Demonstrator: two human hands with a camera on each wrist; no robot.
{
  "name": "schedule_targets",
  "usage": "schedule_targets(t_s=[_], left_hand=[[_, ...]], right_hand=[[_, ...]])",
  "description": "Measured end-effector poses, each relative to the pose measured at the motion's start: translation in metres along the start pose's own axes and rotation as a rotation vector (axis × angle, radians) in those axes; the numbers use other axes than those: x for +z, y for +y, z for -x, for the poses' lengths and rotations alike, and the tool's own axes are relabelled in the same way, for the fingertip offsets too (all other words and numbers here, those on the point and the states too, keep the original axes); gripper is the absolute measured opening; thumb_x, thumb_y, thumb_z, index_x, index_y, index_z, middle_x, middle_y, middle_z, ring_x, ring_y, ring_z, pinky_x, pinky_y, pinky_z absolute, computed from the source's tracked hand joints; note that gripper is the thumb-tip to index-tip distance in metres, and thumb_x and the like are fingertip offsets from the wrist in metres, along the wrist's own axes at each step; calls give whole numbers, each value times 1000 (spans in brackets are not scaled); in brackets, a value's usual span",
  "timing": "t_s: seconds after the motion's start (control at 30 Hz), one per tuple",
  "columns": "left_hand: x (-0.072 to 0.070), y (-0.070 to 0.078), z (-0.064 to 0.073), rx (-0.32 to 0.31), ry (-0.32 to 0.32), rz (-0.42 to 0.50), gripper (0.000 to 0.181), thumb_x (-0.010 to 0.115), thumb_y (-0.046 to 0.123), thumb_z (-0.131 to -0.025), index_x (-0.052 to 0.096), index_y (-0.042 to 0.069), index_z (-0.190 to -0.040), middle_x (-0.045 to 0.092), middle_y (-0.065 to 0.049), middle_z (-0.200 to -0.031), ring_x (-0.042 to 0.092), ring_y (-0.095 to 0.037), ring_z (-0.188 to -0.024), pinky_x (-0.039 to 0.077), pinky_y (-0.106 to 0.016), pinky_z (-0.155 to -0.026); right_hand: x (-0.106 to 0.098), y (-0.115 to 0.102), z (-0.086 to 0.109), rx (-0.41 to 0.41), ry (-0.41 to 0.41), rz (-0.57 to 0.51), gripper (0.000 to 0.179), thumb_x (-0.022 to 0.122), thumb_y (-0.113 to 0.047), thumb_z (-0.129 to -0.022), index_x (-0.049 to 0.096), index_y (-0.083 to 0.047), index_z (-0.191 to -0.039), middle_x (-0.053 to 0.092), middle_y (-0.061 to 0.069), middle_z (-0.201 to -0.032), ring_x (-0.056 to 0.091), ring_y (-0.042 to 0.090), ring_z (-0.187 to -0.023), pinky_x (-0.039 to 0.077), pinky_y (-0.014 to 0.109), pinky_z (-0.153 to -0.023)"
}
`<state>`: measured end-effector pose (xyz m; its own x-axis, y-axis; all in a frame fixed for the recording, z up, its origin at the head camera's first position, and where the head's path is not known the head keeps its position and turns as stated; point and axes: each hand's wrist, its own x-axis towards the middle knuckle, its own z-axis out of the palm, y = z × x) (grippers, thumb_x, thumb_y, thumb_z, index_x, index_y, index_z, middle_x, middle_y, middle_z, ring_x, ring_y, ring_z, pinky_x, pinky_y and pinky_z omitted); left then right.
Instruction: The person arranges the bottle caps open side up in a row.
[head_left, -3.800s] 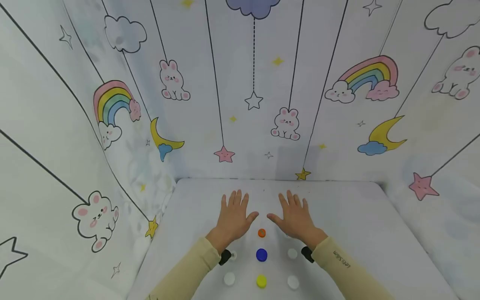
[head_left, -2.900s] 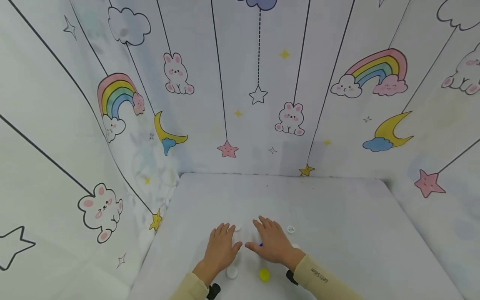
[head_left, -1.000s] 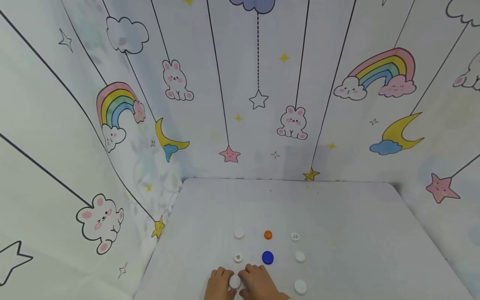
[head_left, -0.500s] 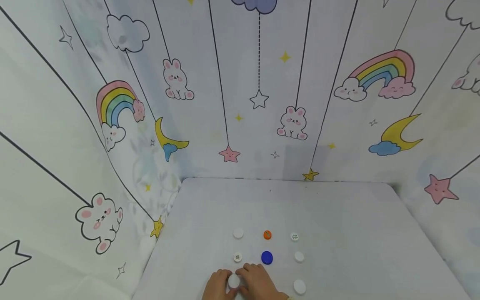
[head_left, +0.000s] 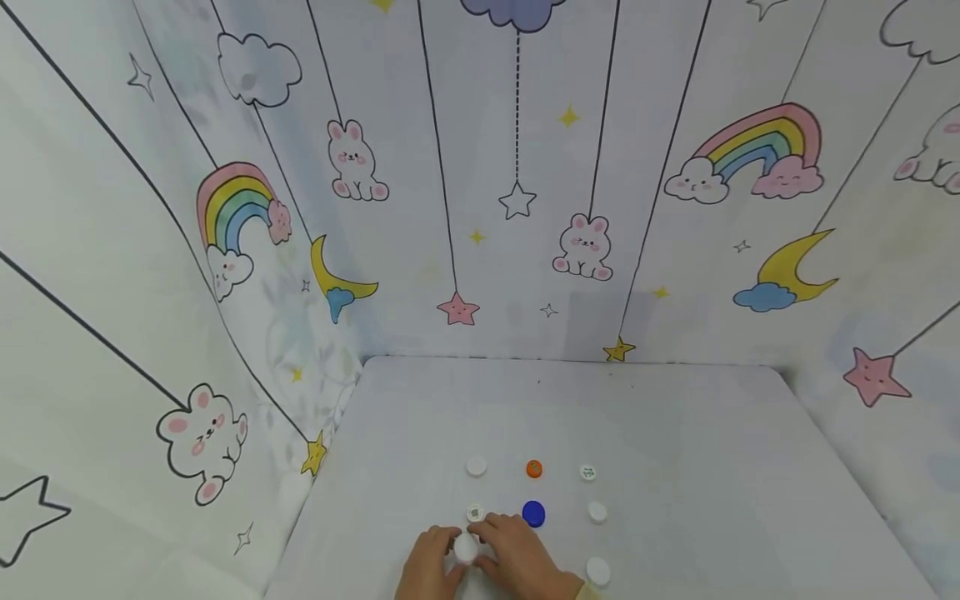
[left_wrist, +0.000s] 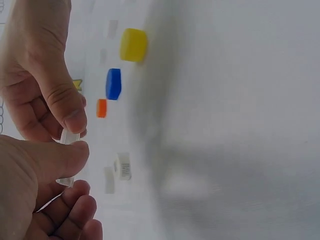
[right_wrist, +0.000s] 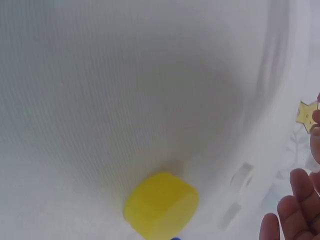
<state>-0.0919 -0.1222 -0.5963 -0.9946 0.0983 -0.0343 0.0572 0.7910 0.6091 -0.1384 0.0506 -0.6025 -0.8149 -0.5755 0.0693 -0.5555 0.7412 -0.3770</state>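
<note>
A round white bottle cap [head_left: 466, 548] is pinched between my two hands near the front of the table. My left hand [head_left: 426, 562] grips its left side with thumb and finger; my right hand [head_left: 517, 554] takes the right side the same way. In the left wrist view the cap [left_wrist: 68, 137] looks pale and translucent, mostly covered by both thumbs, and stands off the table. A yellow cap [right_wrist: 161, 206] lies near my right hand, hidden under it in the head view. Just beyond the hands are a small white cap [head_left: 475, 512] and a blue cap [head_left: 533, 514].
Farther back lie a white cap [head_left: 476, 467], an orange cap [head_left: 534, 468] and a white cap with a marked face [head_left: 588, 472]. Two more plain white caps, one nearer [head_left: 597, 572] and one farther [head_left: 597, 512], are on the right. Printed cloth [head_left: 510, 267] surrounds the white table [head_left: 690, 450].
Both hands were spread over the table, then came down to the front-left white cap and gripped it. Since half a second ago, hands and cap have shifted slightly up in the head view.
</note>
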Motion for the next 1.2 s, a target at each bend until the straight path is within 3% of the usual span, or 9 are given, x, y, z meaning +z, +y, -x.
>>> schedule_targets(t_s=[0.27,0.6,0.77,0.87,0.97,1.13,1.2], left_hand=[[-9,1,-5,49,42,6,36,73,22,-75,58,16,-107,48,15,-88,46,-1,-78,44,-23,-66],[-12,0,-6,122,41,50,39,65,27,-82,60,8,-116,59,8,-92,53,-6,-76,45,-23,-62],[-8,-2,-7,168,61,85,36,61,25,-85,60,7,-116,60,8,-92,52,-2,-75,45,-22,-61],[-6,-2,-7,166,82,110,32,58,26,-88,61,6,-112,57,11,-84,50,0,-70,44,-21,-59],[-5,0,-7,104,68,194,30,54,29,-90,63,7,-108,59,10,-82,50,1,-68,44,-19,-58],[-6,3,-4,-118,-62,442,34,49,41,-90,63,12,-99,63,1,-82,54,-11,-71,44,-23,-60],[-7,4,-1,-171,-97,498,37,48,45,-89,63,11,-95,62,-2,-79,53,-17,-70,43,-25,-58]], right_hand=[[-5,3,4,-86,103,-124,38,63,-32,-84,54,-27,-120,60,-13,-114,57,5,-101,49,27,-80],[-7,7,2,-307,320,-136,32,63,-22,-85,61,-28,-116,61,-12,-108,58,3,-97,48,20,-77],[-8,8,0,-322,366,-164,33,62,-22,-86,59,-27,-119,61,-14,-99,57,-4,-85,45,11,-70],[-9,7,1,-287,344,-185,35,62,-24,-86,57,-26,-120,61,-15,-96,55,-6,-80,43,8,-66],[-11,6,3,-242,294,-195,43,65,-25,-83,53,-24,-125,61,-13,-98,57,-2,-80,43,9,-66],[-11,4,6,-203,246,-186,57,71,-25,-78,48,-22,-129,60,-9,-98,55,-1,-74,42,8,-63],[-8,3,7,-205,243,-165,58,72,-25,-76,48,-22,-129,59,-9,-96,52,-3,-70,40,7,-61]])
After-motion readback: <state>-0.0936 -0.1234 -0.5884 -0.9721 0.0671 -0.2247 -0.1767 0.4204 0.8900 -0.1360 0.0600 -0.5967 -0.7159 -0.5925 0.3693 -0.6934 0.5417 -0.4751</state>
